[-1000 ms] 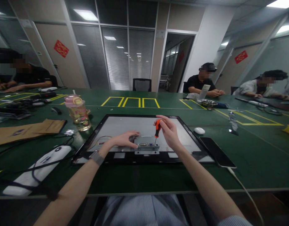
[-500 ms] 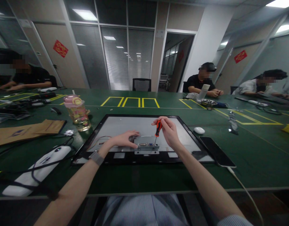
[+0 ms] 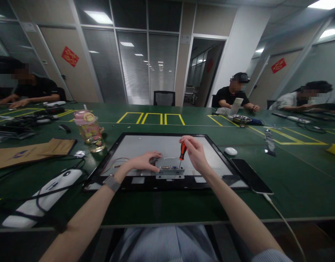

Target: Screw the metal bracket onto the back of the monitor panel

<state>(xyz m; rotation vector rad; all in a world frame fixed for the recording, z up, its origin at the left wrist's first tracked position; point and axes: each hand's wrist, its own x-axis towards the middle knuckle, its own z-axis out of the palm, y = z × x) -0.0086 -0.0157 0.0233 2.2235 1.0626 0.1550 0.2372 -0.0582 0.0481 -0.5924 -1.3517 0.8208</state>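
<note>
My right hand (image 3: pixel 196 153) is closed around the orange and black handle of a screwdriver (image 3: pixel 183 150). The screwdriver stands nearly upright, its thin shaft reaching the right part of a metal bracket (image 3: pixel 170 176) with connectors along it. Whether the tip sits in a screw is too small to tell. My left hand (image 3: pixel 144 162) grips the bracket's left end, thumb at the near corner and fingers curled behind. Under both hands lies a flat display panel (image 3: pixel 129 143) with a pale back and black frame. Thin wires (image 3: pixel 110 163) run across its left side.
A power strip (image 3: pixel 47 196) with black cables and a pink-lidded bottle (image 3: pixel 90 133) stand left, near a brown paper envelope (image 3: pixel 28 152). Right of the panel lie a white mouse-like case (image 3: pixel 231 151) and a cabled phone (image 3: pixel 250 174). A metal bowl (image 3: pixel 242 119) and co-workers are farther off.
My right fingers have shifted on the screwdriver handle, which is turned and a little more upright. My left hand and the bracket stay put. A co-worker at right has raised a dark flat object.
</note>
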